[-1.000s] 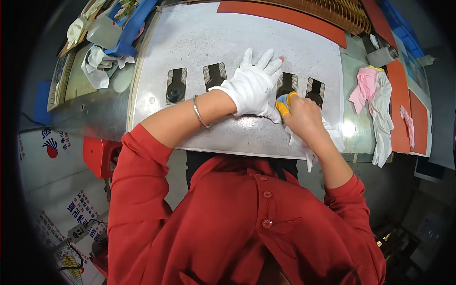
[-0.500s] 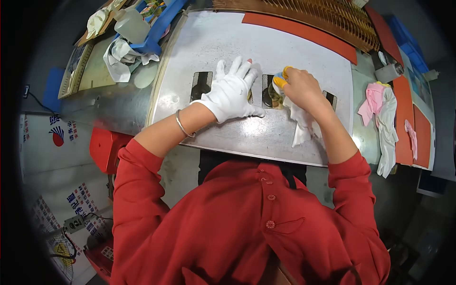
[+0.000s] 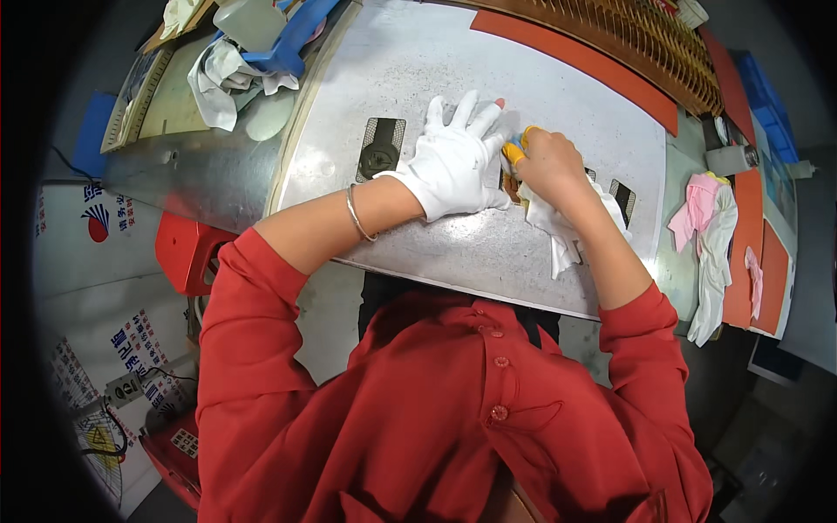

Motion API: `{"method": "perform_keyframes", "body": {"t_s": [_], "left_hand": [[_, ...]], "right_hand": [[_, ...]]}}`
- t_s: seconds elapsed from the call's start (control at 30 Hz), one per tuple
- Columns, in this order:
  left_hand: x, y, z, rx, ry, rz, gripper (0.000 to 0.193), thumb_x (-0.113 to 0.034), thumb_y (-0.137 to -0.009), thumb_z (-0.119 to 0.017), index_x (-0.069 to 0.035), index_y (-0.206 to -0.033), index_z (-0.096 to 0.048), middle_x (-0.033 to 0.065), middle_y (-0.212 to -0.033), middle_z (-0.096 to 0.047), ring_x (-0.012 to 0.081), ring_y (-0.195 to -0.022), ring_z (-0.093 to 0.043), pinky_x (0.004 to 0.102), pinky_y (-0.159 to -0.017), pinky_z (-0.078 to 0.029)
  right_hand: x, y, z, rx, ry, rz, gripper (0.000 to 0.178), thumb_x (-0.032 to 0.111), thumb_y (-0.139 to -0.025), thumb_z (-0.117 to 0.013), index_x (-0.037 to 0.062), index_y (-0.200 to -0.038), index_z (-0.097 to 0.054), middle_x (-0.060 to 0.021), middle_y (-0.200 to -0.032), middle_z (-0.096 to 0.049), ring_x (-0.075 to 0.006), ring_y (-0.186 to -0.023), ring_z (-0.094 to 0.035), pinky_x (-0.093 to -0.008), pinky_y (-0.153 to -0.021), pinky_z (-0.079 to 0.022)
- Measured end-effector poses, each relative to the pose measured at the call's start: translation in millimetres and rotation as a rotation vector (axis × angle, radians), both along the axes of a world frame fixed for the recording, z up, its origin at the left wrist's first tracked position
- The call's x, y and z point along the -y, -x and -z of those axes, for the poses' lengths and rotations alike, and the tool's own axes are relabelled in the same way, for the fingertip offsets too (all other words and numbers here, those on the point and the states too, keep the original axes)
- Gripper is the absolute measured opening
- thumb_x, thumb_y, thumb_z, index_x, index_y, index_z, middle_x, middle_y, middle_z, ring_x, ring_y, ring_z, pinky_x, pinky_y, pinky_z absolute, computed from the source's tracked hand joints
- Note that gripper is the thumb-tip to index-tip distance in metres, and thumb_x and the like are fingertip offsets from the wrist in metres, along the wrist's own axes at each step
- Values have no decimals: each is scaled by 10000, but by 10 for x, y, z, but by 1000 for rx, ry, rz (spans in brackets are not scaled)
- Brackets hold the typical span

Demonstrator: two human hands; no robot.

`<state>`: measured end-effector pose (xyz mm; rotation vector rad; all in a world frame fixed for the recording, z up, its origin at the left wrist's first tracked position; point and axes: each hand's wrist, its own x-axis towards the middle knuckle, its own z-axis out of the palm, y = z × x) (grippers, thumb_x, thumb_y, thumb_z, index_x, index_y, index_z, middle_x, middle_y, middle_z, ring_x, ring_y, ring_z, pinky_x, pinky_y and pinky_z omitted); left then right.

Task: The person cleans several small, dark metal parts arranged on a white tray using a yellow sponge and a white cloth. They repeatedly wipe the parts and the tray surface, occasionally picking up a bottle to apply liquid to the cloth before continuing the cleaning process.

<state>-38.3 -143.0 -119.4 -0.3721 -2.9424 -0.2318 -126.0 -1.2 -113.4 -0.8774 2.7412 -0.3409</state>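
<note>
My left hand (image 3: pixel 455 166), in a white glove with one bare fingertip, lies flat with fingers spread on the pale work board (image 3: pixel 340 196). My right hand (image 3: pixel 556 167), with yellow covers on its fingertips, grips a white cloth (image 3: pixel 551 228) that trails toward me. The cloth is pressed down just right of the gloved hand, over a dark patterned plate (image 3: pixel 512 185) of which only a brownish strip shows. Left of the glove lies another dark mesh-patterned plate (image 3: pixel 380 150) with a round motif. A similar plate (image 3: pixel 622 200) sits right of my right wrist.
An orange-red strip (image 3: pixel 575 68) and a wooden rack with slots (image 3: pixel 628 44) line the far edge. At left are a blue basket (image 3: pixel 292 48), a bottle (image 3: pixel 248 22) and crumpled cloth (image 3: pixel 218 83). Pink and white cloths (image 3: pixel 702 227) hang at right; a red stool (image 3: pixel 183 253) stands below.
My gloved hand has slid right across the board, baring more of the left plate. My right hand and the cloth now cover most of the plate that showed between the hands.
</note>
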Motion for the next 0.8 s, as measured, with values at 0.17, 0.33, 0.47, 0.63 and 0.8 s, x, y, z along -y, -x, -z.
{"method": "perform_keyframes", "body": {"t_s": [0.17,0.33,0.47,0.63,0.8], "left_hand": [[-11,44,-105,73,79,67,794,-555,-680,-607,-32,-1249,-423,143,-1361,-325,356,-1300,-218,591,-984,-172],[50,86,-22,35,106,153,978,-617,-536,-680,17,-1229,-407,160,-1362,-307,353,-1288,-234,592,-981,-199],[152,62,-96,62,65,164,1054,-660,-495,-674,2,-1261,-381,187,-1361,-295,356,-1300,-197,557,-1018,-172],[440,-139,-201,131,-32,-62,977,-593,-526,-708,-12,-1249,-402,178,-1365,-303,347,-1307,-197,557,-1022,-159],[649,-357,-72,8,56,-132,974,-643,-571,-650,-21,-1279,-401,169,-1343,-347,357,-1289,-243,546,-1028,-137]], "right_hand": [[-106,-264,1,7,14,-13,292,247,-764,-596,-45,-755,-597,-255,-724,-602,-388,-716,-606,-454,-660,-478],[-247,-586,-48,32,18,-19,284,246,-768,-598,-35,-735,-582,-248,-670,-593,-393,-669,-603,-463,-615,-475],[-395,-726,-110,59,-70,-119,267,240,-770,-598,-24,-790,-562,-245,-689,-596,-397,-677,-597,-466,-629,-466],[-146,-590,-493,13,-20,-106,292,262,-791,-591,-25,-841,-571,-240,-729,-598,-390,-736,-586,-458,-668,-447],[434,-207,-364,9,27,-119,239,189,-788,-532,-34,-853,-592,-242,-817,-612,-380,-788,-595,-437,-700,-454]]}}
